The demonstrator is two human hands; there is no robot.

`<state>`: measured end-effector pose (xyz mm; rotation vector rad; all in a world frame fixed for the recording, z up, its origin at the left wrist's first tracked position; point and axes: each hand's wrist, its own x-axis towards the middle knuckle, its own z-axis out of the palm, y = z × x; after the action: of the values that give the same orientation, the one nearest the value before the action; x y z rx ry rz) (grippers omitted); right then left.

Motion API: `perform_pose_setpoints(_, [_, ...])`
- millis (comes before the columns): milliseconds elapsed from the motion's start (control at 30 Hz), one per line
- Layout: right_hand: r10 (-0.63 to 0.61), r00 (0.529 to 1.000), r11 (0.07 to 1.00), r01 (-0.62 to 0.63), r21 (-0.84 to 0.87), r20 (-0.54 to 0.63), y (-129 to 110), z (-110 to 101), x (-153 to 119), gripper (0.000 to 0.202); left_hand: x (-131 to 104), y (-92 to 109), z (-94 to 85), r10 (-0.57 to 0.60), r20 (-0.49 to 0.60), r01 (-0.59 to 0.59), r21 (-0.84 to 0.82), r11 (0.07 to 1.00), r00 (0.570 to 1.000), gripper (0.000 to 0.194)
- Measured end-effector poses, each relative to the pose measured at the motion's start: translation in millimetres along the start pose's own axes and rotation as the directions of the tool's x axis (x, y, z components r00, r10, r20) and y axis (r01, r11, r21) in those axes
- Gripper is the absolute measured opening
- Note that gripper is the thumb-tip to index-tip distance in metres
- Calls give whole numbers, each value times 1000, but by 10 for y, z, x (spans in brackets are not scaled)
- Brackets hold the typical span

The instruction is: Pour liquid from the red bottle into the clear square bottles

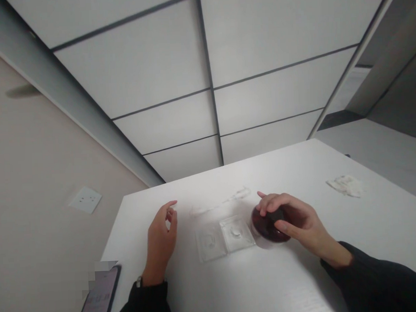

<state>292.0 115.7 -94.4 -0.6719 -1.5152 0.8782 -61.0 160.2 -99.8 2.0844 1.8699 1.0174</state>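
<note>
My right hand (297, 221) is closed over the top of a round, dark red glossy object (275, 230), its fingers and thumb around a dark knob-like part (275, 214). The round object rests on the white table. Beside it lies a clear square plastic case (236, 233), spread flat in two halves, with a small curved shape inside each half. To the left of the case hovers my left hand (161, 236), fingers bent, thumb and forefinger apart, holding nothing. Behind the case stretches a thin crumpled clear strip (227, 200).
A phone (100, 298) lies at the table's left edge, by the wall with a socket (86, 200). A crumpled white tissue (345, 186) is on the right of the white table (234, 288). Pale panelled doors (171, 102) stand behind the far edge.
</note>
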Motion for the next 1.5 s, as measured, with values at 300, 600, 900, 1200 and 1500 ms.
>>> perform_pose_setpoints(300, [22, 998, 999, -25, -47, -65, -72, 47, 2, 40, -4, -2, -4, 34, 17, -34, 10, 999, 999, 39])
perform_pose_setpoints(600, [81, 995, 997, -82, -11, -55, -56, 51, -21, 45, -3, -12, 12, 64, 35, -64, 15, 998, 997, 37])
perform_pose_setpoints(900, [40, 999, 997, -40, -59, -5, -87, 30, -14, 38, -14, -24, 26, 92, 48, -93, 24, 995, 995, 35])
perform_pose_setpoints(1200, [60, 998, 986, -54, -159, 32, -107, -18, -85, 31, -21, -76, 104, 235, 153, -239, 11, 971, 960, 33])
perform_pose_setpoints(1500, [29, 992, 967, 3, -254, 122, -63, -82, -52, 31, 48, -195, 341, 362, 290, -372, -23, 928, 886, 31])
